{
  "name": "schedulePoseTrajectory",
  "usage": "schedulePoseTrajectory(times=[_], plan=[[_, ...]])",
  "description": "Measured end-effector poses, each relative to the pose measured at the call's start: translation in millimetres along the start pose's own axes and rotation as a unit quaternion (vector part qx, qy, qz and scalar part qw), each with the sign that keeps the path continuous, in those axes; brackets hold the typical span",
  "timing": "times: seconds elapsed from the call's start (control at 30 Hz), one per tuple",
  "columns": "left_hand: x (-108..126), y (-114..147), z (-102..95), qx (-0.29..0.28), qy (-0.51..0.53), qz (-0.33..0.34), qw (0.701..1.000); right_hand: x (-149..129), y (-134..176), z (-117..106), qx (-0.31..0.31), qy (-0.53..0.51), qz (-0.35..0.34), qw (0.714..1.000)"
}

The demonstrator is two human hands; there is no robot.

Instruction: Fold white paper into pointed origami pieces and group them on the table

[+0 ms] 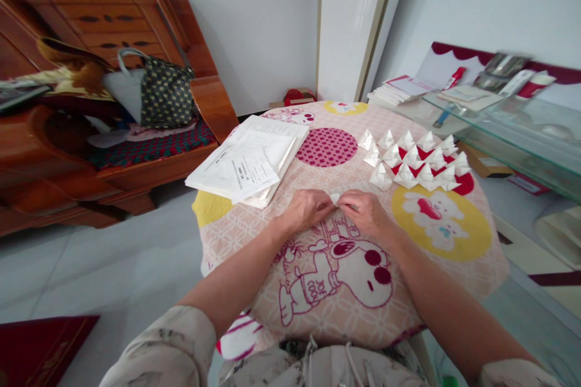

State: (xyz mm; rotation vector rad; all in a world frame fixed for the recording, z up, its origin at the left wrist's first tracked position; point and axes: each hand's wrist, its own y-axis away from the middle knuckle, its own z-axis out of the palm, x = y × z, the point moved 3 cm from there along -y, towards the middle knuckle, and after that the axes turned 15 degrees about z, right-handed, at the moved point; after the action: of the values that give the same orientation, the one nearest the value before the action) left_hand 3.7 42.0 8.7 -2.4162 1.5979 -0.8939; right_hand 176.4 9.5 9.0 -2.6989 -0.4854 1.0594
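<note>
My left hand [309,209] and my right hand [363,210] meet over the middle of the round table, fingertips pinched together. Between them shows a small piece of white paper [334,197], gripped from both sides; most of it is hidden by my fingers. Beyond my right hand, several folded white paper pieces [408,160] with pointed tips stand in rows. Left of my hands lies a stack of printed paper sheets [254,154]. Under everything is a pink patterned tablecloth [290,278] with a cartoon dog on it.
A glass-topped stand [521,127] with metal bowls and papers adjoins the table on the right. A wooden bench [136,157] holding a dotted bag [167,94] stands at the left. A tall white cabinet-like unit [349,30] is at the back.
</note>
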Motion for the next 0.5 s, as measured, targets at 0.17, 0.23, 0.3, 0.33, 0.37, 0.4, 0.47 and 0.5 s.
schedulePoseTrajectory(times=[0.17,0.23,0.3,0.33,0.37,0.4,0.47,0.5], plan=[[17,-2,8.8,-0.057,-0.022,0.044,0.997,1,7,-6,-0.080,0.031,-0.026,0.996],[15,-1,7.7,-0.073,0.027,0.053,0.996,1,10,-5,-0.100,0.049,-0.027,0.993],[8,1,4.2,-0.077,0.092,0.052,0.991,1,12,-3,-0.104,0.066,-0.026,0.992],[4,2,2.0,-0.069,0.121,0.053,0.989,0,12,-2,-0.103,0.075,-0.026,0.992],[0,3,-0.1,-0.058,0.138,0.053,0.987,-1,13,-1,-0.101,0.086,-0.025,0.991],[-3,4,-1.4,-0.054,0.147,0.059,0.986,-2,13,-1,-0.099,0.097,-0.024,0.990],[-6,5,-2.5,-0.048,0.153,0.072,0.984,-4,13,0,-0.101,0.118,-0.024,0.988],[-7,5,-2.4,-0.049,0.152,0.078,0.984,-5,13,0,-0.105,0.125,-0.024,0.986]])
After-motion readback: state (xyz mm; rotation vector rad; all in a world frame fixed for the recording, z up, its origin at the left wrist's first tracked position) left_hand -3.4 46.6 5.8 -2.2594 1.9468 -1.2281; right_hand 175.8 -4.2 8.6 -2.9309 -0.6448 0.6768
